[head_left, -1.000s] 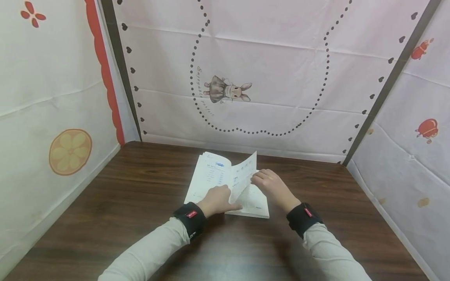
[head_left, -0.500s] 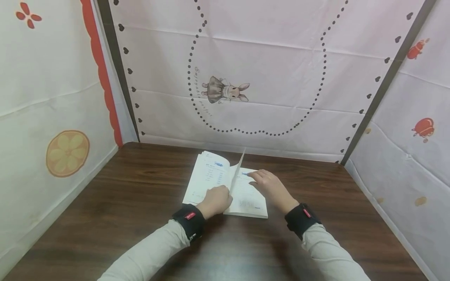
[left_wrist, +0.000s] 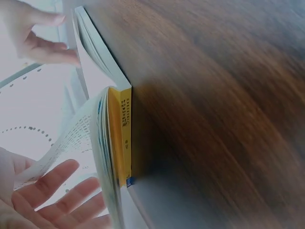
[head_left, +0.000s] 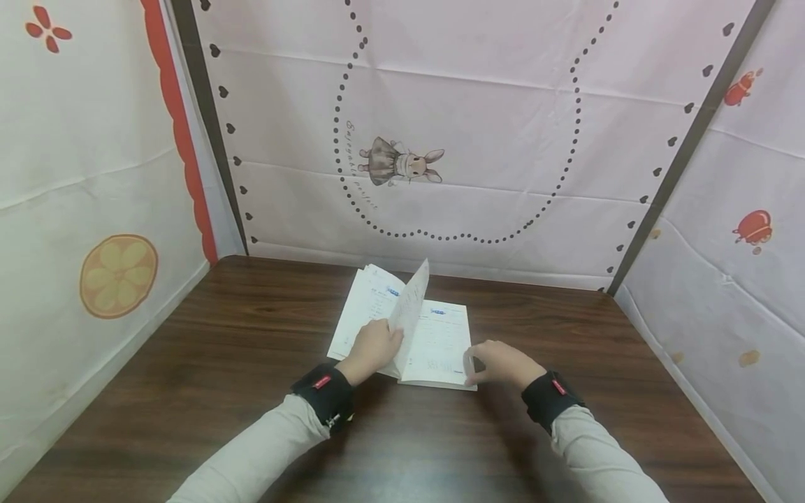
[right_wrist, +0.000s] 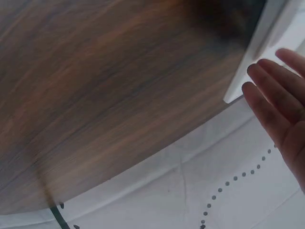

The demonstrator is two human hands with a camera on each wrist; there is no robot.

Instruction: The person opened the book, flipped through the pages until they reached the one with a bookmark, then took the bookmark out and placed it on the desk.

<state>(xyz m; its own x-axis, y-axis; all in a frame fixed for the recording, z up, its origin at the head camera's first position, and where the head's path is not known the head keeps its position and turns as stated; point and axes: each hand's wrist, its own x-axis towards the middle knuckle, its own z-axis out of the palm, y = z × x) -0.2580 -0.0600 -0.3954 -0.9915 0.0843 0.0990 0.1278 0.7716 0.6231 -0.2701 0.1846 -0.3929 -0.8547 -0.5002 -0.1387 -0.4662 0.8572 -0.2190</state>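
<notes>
Partly, book (head_left: 437, 342) underlies left grip (head_left: 373, 347); right grip (head_left: 503, 363) alongside.

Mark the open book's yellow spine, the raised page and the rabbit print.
Yellow spine (left_wrist: 126, 136), left wrist view: its lettered face.
Raised page (head_left: 410, 304), head view: its printed side.
Rabbit print (head_left: 400, 165), head view: its upper body.

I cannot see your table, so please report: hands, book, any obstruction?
Left hand touching raised page. Right hand by right page. Yellow-spined paperback open. Raised page partly hides left page.
</notes>
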